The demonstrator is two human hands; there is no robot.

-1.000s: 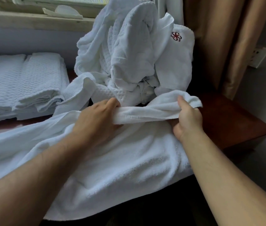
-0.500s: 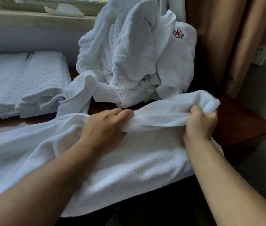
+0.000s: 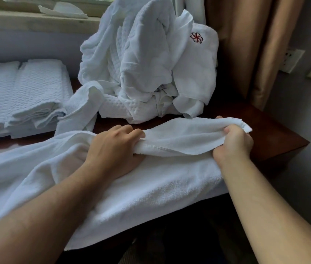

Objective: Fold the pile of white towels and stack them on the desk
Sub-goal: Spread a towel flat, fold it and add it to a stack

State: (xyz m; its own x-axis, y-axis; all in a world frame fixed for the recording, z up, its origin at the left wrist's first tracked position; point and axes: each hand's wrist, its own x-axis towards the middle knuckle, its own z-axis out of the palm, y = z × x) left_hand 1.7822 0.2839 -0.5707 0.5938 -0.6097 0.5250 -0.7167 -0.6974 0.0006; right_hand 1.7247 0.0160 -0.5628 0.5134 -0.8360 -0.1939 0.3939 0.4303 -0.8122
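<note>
A white towel (image 3: 150, 187) lies spread across the near side of the dark wooden bench (image 3: 276, 141). Its near edge hangs over the front and its left end runs out of view. The left grip (image 3: 112, 149) rests on the towel near its middle, back of the hand up, fingers curled round a bunched fold of the far edge. The right grip (image 3: 232, 143) clenches the same edge at the towel's right corner, fingers wrapped over the near side and a thumb tip showing on the far side. The hemmed corner pokes out just past it to the right. Between the two grips the held edge is raised a little off the layer below and sags in a shallow band, with hem stitching visible along it.

At the far middle of the bench the pile (image 3: 141, 63) of unfolded white towels stands in a crumpled heap, waffle weave mixed with terry. One piece on its right side bears a small red and dark flower logo (image 3: 196, 37). A loose end trails down from the pile's left and reaches the far edge of the spread towel.

At the far left sits a stack (image 3: 27, 96) of folded waffle towels, in two bundles side by side. A window sill (image 3: 36, 21) runs above it. A tan curtain (image 3: 255, 44) hangs at the far right, with a wall socket (image 3: 292, 60) just beside it.
</note>
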